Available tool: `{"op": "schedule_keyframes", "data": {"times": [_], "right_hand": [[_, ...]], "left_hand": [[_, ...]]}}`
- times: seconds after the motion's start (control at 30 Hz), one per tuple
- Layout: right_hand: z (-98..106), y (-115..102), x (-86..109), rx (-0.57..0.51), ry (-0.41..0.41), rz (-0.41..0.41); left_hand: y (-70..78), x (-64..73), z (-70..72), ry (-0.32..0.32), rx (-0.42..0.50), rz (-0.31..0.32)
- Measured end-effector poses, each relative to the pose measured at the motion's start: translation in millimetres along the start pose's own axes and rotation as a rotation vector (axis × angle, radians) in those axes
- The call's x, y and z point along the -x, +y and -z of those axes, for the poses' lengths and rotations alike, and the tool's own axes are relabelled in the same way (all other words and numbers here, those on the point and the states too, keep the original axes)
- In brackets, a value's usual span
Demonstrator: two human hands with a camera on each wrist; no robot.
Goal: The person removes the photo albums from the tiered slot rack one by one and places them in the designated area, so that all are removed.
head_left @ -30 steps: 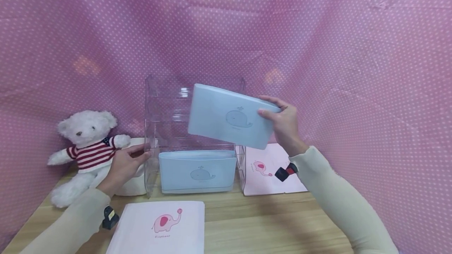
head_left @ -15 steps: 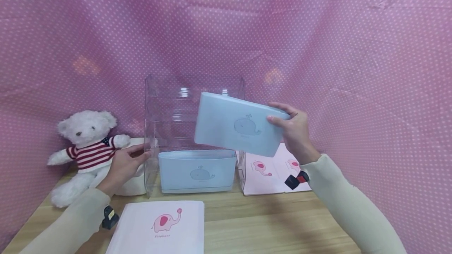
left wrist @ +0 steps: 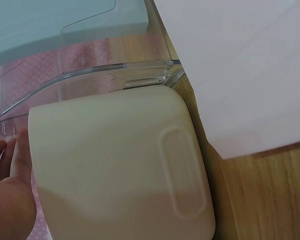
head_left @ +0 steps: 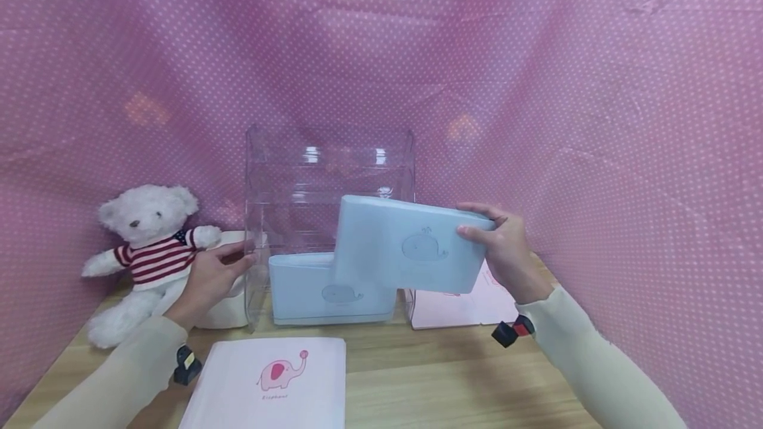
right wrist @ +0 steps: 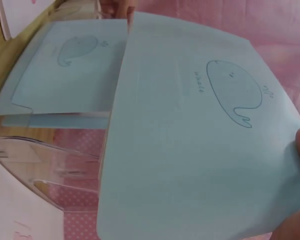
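Observation:
My right hand [head_left: 507, 250] pinches a light blue notebook [head_left: 381, 243] by its right end, thumb on the front cover. A whale drawing and the word "whale" show on that cover in the right wrist view. Held tilted and raised, it overlaps in the head view a second blue whale notebook [head_left: 298, 293], which stands in the bottom of a clear plastic rack [head_left: 292, 217]. My left hand [head_left: 211, 277] grips the edge of the rack's left side panel, fingertips partly hidden behind the plastic in the left wrist view [left wrist: 12, 195].
A pink elephant notebook [head_left: 238, 376] lies at the front. More pink notebooks [head_left: 441, 310] stand right of the rack. A white teddy bear [head_left: 143, 230] in a striped sweater sits at the left, beside a cream-coloured rounded container [left wrist: 110, 160]. Pink dotted cloth surrounds the wooden table [head_left: 453, 382].
My right hand has lowered the blue notebook and shifted it slightly right, so it now covers part of the notebook in the rack. The left hand has stayed at the rack's side.

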State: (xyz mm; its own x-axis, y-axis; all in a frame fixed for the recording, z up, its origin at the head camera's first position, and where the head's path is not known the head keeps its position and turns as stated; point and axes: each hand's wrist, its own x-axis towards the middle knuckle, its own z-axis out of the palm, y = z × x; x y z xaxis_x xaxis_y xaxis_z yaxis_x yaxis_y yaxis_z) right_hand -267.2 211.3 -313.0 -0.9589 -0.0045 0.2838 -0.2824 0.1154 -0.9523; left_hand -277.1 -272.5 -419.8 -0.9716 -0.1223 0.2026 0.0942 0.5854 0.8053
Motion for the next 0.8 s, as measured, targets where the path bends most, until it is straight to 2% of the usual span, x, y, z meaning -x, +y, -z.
{"op": "schedule_keyframes", "data": {"times": [0.13,0.4,0.8], "right_hand": [[1.9,10.0,9.1,0.026,-0.025,-0.006],[2.2,34.8,23.5,-0.025,-0.124,-0.063],[10.1,67.4,39.3,-0.057,-0.175,-0.176]], "left_hand": [[1.0,-0.6,0.0,-0.002,0.005,0.004],[1.1,-1.6,-0.2,0.011,0.010,-0.013],[-1.6,-1.1,0.8,-0.009,0.007,0.010]]}}
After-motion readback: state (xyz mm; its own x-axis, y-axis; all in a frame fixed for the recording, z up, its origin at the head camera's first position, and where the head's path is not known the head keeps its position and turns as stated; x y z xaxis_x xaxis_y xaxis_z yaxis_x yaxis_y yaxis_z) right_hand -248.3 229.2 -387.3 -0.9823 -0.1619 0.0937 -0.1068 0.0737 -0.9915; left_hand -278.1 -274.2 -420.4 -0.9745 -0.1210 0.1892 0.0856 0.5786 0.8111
